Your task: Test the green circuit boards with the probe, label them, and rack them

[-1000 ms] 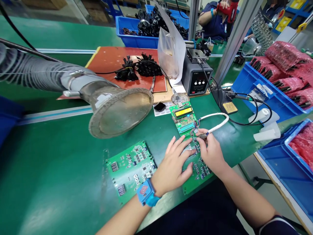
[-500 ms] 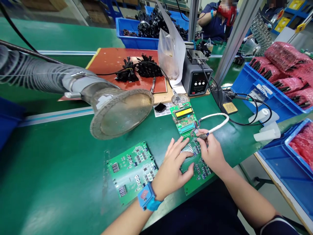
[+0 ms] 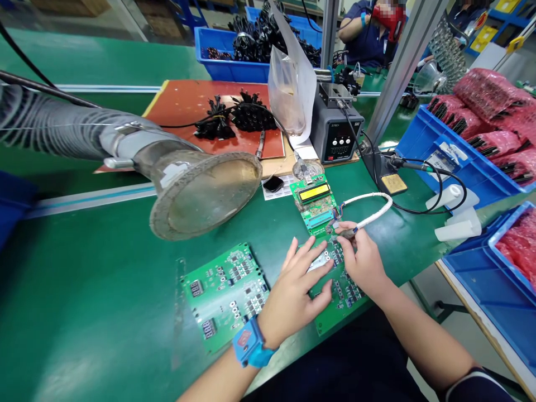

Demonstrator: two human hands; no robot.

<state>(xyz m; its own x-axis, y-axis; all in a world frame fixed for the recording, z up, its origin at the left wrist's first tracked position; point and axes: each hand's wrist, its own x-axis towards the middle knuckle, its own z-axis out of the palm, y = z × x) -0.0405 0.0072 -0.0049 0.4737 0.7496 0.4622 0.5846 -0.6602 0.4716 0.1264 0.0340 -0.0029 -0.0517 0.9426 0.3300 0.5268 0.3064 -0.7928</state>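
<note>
My left hand lies over a green circuit board, its fingers spread and resting on the board's surface. My right hand pinches the plug end of a white-sleeved cable at the upper edge of that board; the fingertips hide most of the plug. The cable loops back to a small green board with a lit yellow display and a blue socket. To the left of my left hand lies another green circuit board with two digit displays, partly covered by my wrist.
A fume extractor hood hangs over the left of the bench. At the back stand a soldering station and a blue bin of black cables. Blue crates with pink-wrapped packs are on the right. A person works across the bench.
The fingers of my left hand have shifted slightly on the board. My right hand keeps its pinch on the cable plug at the same spot.
</note>
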